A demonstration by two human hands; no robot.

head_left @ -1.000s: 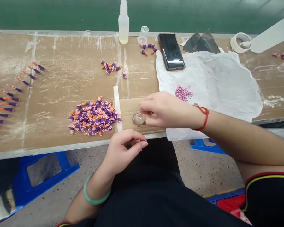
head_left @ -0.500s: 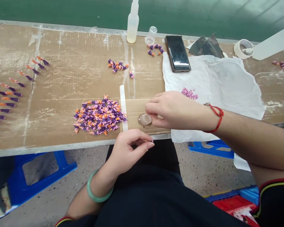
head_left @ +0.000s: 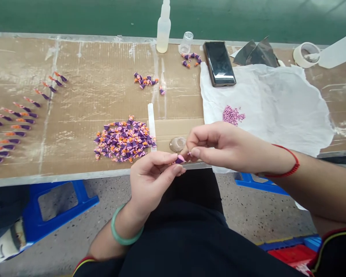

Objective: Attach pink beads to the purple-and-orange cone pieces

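Observation:
My left hand [head_left: 152,179] pinches a small purple-and-pink figurine [head_left: 180,159] between thumb and fingertips, just past the table's front edge. My right hand [head_left: 219,148] is closed in a pinch on a tiny pink piece [head_left: 189,154], close to the figurine's pink end. Whether the two touch I cannot tell. Behind the fingertips sits a small round clear dish [head_left: 177,144], partly covered by my right hand. A heap of similar purple, pink and orange figurines [head_left: 123,140] lies to the left, beside a white strip [head_left: 151,123].
Tiny pink pieces [head_left: 232,115] lie on white paper [head_left: 276,100], with a phone [head_left: 219,63] at its corner. A spray bottle [head_left: 163,30], a clear cup [head_left: 186,42] and a tape roll [head_left: 305,54] stand behind. Figurines in rows [head_left: 23,120] are at far left.
My right hand has come back from over the dish toward my left hand, a tiny pink piece now showing in its fingertips. My left hand has turned up the figurine.

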